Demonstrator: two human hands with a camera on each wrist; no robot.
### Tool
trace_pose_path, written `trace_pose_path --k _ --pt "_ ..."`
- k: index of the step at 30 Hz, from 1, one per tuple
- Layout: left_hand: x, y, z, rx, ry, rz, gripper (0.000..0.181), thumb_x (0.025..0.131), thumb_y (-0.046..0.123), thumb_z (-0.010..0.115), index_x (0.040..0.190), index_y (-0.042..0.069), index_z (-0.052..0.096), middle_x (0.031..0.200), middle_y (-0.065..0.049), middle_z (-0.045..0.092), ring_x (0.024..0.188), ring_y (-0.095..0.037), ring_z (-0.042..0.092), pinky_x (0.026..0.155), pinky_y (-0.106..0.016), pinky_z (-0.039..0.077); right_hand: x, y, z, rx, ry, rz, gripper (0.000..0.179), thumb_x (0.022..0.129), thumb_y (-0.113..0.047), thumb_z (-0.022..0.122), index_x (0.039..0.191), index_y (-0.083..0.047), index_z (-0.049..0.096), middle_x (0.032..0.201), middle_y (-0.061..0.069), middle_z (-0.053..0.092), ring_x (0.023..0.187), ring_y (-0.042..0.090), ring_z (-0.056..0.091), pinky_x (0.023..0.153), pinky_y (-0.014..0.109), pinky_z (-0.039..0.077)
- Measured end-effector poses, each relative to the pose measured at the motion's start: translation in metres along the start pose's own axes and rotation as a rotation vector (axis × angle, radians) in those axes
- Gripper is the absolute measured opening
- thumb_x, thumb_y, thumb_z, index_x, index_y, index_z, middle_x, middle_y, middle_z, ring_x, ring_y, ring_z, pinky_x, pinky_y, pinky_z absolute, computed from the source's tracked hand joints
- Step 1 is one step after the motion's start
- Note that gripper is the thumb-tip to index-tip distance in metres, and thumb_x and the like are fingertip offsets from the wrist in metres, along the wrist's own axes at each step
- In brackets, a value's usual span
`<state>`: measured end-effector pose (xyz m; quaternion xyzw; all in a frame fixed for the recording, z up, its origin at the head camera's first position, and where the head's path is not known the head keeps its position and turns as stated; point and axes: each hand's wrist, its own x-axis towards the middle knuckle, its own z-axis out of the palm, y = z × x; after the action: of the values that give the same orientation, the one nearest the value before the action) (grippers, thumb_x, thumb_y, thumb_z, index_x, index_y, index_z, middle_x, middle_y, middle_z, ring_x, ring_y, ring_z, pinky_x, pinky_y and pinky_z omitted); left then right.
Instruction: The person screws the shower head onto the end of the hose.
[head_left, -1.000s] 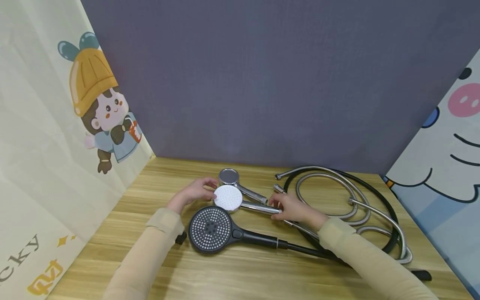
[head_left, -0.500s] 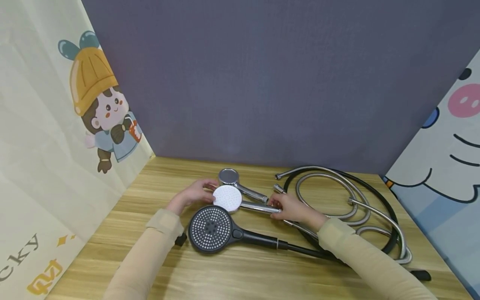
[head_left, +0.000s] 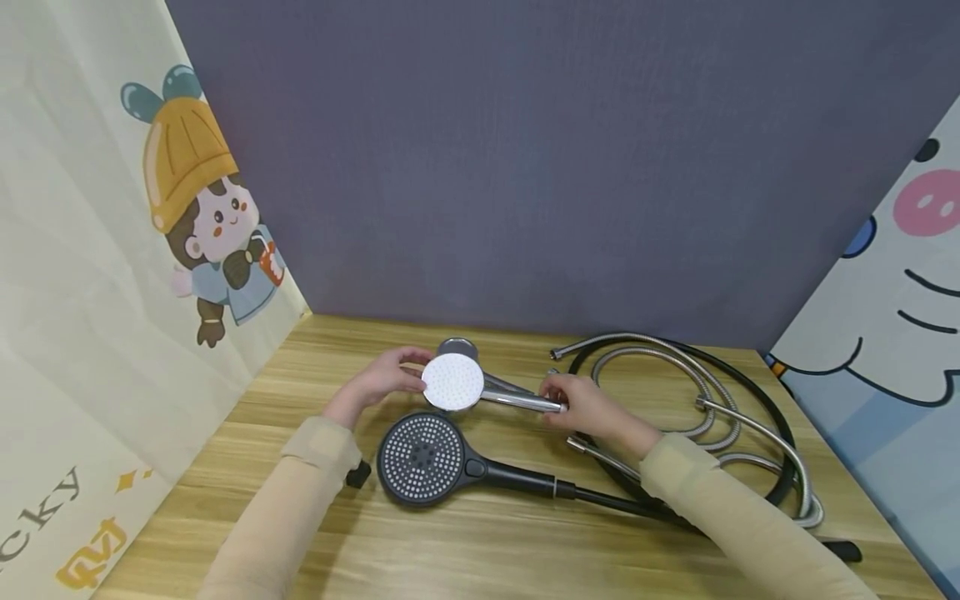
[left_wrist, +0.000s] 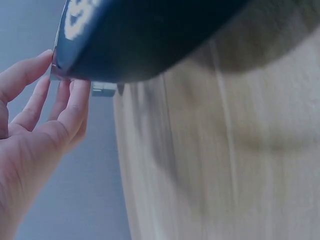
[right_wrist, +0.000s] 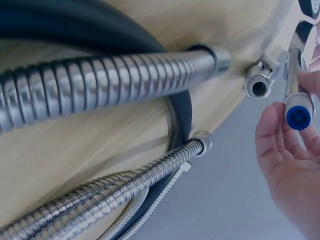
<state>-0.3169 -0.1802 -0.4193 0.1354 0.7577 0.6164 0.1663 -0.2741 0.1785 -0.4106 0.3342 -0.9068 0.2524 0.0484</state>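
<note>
A hand shower with a round white face [head_left: 452, 382] and chrome handle is held at both ends, overlapping a smaller chrome hand shower [head_left: 460, 347] behind it. My left hand [head_left: 378, 379] pinches the rim of its head between thumb and fingers. The right hand [head_left: 588, 407] grips the handle's end, where the right wrist view shows a blue insert [right_wrist: 299, 117] in the opening. Nearer to me lies a large black hand shower [head_left: 420, 458], face up. In the left wrist view a dark rounded body [left_wrist: 145, 40] covers part of what the left fingers touch.
Coiled metal shower hoses [head_left: 682, 358] and a black hose [head_left: 768, 400] lie on the right of the wooden table [head_left: 480, 550]. One metal hose end [right_wrist: 207, 60] sits close to the right wrist. A dark grey panel [head_left: 525, 167] stands at the back.
Both hands have moved the white-faced hand shower away from me and up. It now covers part of the smaller chrome one and stands apart from the black one.
</note>
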Motion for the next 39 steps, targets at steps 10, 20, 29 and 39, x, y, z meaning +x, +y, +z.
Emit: trace_pose_path --k 10,20,29,39 --pt "-0.001 0.009 0.005 -0.005 0.022 0.073 0.058 0.079 -0.009 0.067 0.132 -0.006 0.045 0.135 -0.027 0.044 0.118 -0.040 0.049 0.089 -0.034 0.055 -0.005 -0.001 -0.012 0.018 0.076 0.032 0.030 0.073 -0.010 0.078 0.099 -0.007 0.063 0.089 0.000 0.063 0.077 0.010 0.057 0.066 0.024 0.053" --pt "-0.011 0.026 0.014 -0.008 0.062 0.135 0.057 0.077 -0.009 0.068 0.130 -0.005 0.049 0.132 -0.023 0.049 0.112 -0.034 0.053 0.086 -0.031 0.055 -0.013 -0.008 -0.022 0.028 0.188 -0.006 0.030 0.071 -0.009 0.080 0.096 -0.010 0.063 0.085 -0.003 0.058 0.071 0.007 0.054 0.060 0.021 0.051" --pt "-0.023 0.038 0.021 -0.032 0.082 0.156 0.058 0.078 -0.008 0.068 0.132 -0.004 0.047 0.133 -0.021 0.048 0.112 -0.033 0.051 0.084 -0.027 0.055 -0.021 -0.019 -0.033 0.049 0.252 -0.018 0.031 0.073 -0.009 0.079 0.098 -0.015 0.061 0.085 -0.004 0.058 0.070 0.008 0.054 0.057 0.021 0.050" --pt "-0.031 0.042 0.028 -0.094 0.089 0.203 0.059 0.076 -0.009 0.067 0.132 -0.007 0.046 0.134 -0.024 0.047 0.114 -0.040 0.048 0.084 -0.026 0.054 -0.030 -0.031 -0.041 0.040 0.374 -0.045 0.033 0.071 -0.009 0.079 0.098 -0.014 0.062 0.085 -0.004 0.061 0.067 0.008 0.055 0.054 0.020 0.049"
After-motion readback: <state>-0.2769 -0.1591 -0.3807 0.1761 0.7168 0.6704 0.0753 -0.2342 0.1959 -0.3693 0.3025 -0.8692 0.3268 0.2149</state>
